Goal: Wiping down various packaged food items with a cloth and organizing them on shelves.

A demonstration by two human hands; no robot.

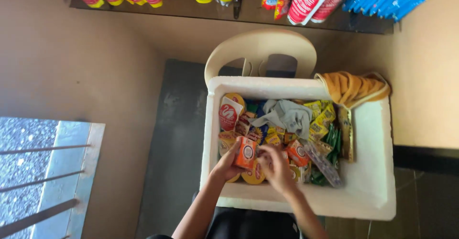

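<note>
The left hand (224, 165) grips a small orange packet (246, 153) at the near left of the white foam box (373, 181), just above the other sachets. The right hand (277, 167) reaches into the packets beside it, fingers curled; I cannot tell if it holds something. To sort well, I think it is better to lift one packet at a time, away from the grey cloth (287, 114).
</note>
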